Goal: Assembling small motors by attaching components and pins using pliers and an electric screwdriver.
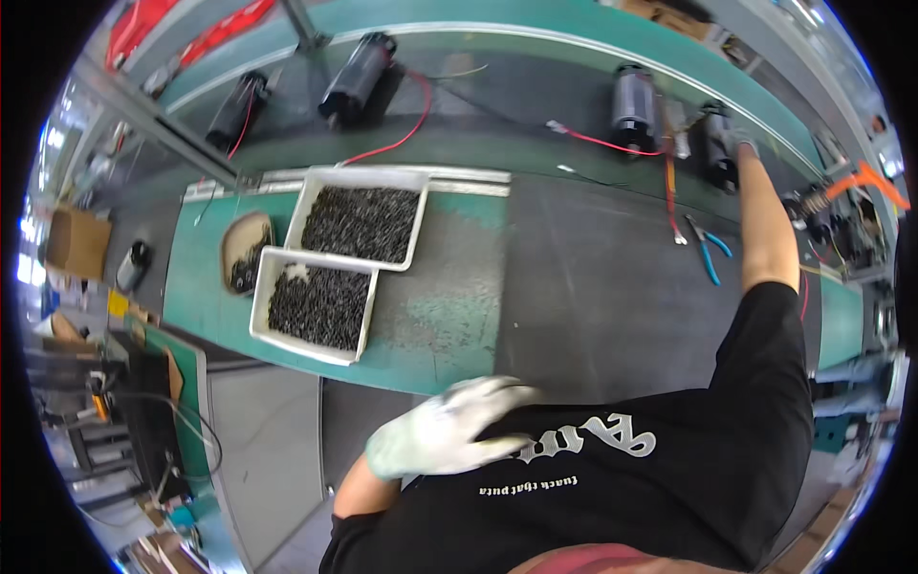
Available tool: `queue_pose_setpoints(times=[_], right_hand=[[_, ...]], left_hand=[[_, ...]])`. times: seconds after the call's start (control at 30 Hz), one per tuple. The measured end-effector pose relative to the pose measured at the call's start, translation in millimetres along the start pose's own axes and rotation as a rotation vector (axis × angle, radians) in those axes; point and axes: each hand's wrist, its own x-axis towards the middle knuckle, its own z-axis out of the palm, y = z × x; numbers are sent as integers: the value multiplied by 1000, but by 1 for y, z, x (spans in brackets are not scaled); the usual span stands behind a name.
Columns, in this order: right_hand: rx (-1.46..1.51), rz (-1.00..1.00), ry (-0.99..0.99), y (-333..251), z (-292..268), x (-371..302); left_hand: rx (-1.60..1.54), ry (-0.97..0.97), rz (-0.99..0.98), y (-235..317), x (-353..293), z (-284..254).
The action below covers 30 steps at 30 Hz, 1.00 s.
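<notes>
All places relative to the front white bin [261,301], full of small black parts. It sits on your green mat [440,320], scuffed dark to the bin's right. Rear white bin [418,222], same fill, just behind it; tan tray [226,260] with some black parts off its rear left corner.

Your right hand [743,143] is far right of and beyond the bin, at the black motor [720,153]; fingers too small to read, so can't tell if you're gripping. Your left gloved hand [454,429] is open, nearer you and right of the bin, in front of your shirt [660,488], nothing seen in it.

Dark worktop [593,297] right of the bin, blue-handled pliers [709,251] on it. Room: cardboard box [78,244] well left of the bin, grey panel [263,440] below it, metal post [172,124] beyond and left.
</notes>
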Motion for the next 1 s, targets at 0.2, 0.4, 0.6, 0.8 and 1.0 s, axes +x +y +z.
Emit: queue_pose_setpoints(times=[0.2,0.4,0.6,0.8,1.0], right_hand=[[-382,-404,-293,-191,-2,35],[-9,57,-570,-327,-53,44],[428,167,-449,-312,-28,40],[304,-116,-459,-364,-138,-108],[568,239,-430,-390,-173,-194]], left_hand=[[-382,723,-624,19,-52,-12],[151,953,-802,14,-34,-86],[889,668,-678,-111,-22,-159],[1380,497,-698,-180,-9,-180],[1290,399,-755,-185,-1,-191]])
